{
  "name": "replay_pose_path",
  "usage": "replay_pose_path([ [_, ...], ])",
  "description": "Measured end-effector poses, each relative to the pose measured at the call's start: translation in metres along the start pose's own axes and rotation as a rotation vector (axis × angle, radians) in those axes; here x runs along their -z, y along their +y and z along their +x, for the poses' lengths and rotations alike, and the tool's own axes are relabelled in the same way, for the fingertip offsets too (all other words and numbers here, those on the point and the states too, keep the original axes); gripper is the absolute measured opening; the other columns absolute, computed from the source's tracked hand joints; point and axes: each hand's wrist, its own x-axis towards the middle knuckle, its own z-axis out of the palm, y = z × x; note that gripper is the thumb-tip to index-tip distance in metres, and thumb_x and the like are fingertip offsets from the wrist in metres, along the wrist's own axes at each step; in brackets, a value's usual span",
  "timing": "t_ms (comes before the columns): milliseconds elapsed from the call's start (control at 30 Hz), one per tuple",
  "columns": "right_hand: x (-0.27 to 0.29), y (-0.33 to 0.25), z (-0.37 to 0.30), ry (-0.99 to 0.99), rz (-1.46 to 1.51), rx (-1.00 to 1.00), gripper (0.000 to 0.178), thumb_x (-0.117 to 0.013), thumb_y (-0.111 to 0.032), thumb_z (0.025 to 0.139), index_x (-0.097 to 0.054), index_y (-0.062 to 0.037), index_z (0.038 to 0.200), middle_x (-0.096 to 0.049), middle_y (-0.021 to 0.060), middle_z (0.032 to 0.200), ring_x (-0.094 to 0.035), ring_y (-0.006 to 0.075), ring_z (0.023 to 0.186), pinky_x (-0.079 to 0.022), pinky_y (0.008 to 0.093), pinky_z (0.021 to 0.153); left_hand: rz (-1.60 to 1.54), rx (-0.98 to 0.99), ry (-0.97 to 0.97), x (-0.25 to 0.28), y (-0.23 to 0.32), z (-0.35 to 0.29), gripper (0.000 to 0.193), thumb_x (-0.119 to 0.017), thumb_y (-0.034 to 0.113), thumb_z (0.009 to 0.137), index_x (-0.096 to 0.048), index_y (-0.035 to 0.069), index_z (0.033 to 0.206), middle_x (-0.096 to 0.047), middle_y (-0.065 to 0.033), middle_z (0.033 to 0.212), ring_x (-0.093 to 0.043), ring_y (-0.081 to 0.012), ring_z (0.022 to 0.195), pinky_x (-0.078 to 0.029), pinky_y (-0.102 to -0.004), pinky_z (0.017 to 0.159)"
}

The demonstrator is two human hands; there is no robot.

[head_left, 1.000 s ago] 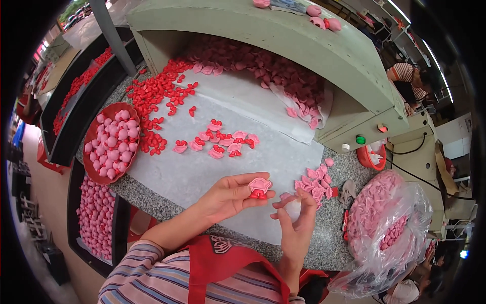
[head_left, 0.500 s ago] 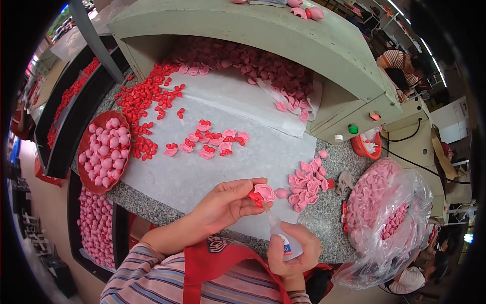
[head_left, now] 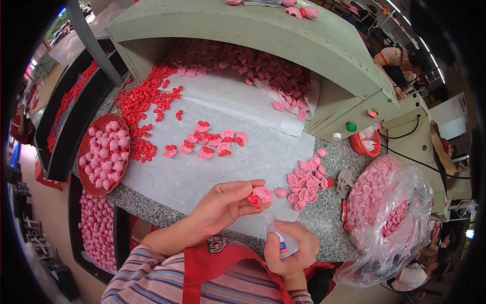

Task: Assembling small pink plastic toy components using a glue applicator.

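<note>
My left hand [head_left: 228,201] pinches a small pink plastic piece [head_left: 262,194] with a raised rim, together with a red bow-shaped part [head_left: 253,199] against its lower left side. Just below, my right hand [head_left: 294,248] is wrapped round a translucent squeeze bottle [head_left: 286,240] with a blue and white label. The bottle's narrow nozzle points up toward the pieces, with a small gap between. A rounded pink piece [head_left: 281,192] lies right of my left fingertips. Joined pink pieces with red bows [head_left: 206,152] are spread across the white sheet [head_left: 167,177].
Red bows [head_left: 144,101] are heaped at the left, beside a red bowl [head_left: 83,175] of pink balls. Loose pink pieces [head_left: 304,190] lie at the right, near a clear plastic bag [head_left: 420,195] of more. A pale green machine housing [head_left: 243,25] arches over the far side.
The bottle in my right hand has drawn slightly down and away from the pieces; its nozzle overlapped them before. My left hand keeps its pinch nearly in place.
</note>
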Motion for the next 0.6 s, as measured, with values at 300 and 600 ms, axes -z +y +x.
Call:
replay_pose_path([
  [300,0.0015,0.0001,0.0004,0.002,0.008,0.003,0.028,-0.064,0.002,0.059,-0.056,-0.0003,0.086,-0.061,0.0081,0.068,-0.052,0.0172,0.043,-0.040,0.0247,0.040,0.003,0.013,0.002,0.0010,-0.0006,0.0003,0.036,-0.048,0.021,0.088,-0.049,-0.003,0.114,-0.058,-0.0142,0.102,-0.058,-0.0236,0.093,-0.047,-0.0323,0.080],
  [600,0.0018,-0.0011,0.0030,-0.013,-0.013,0.016,0.028,-0.064,0.002,0.060,-0.055,-0.0004,0.086,-0.061,0.0083,0.069,-0.052,0.0170,0.043,-0.041,0.0246,0.041,0.008,0.030,0.001,0.0003,0.0004,-0.0012,0.035,-0.047,0.020,0.088,-0.048,-0.003,0.114,-0.058,-0.0138,0.102,-0.058,-0.0229,0.092,-0.048,-0.0308,0.079],
])
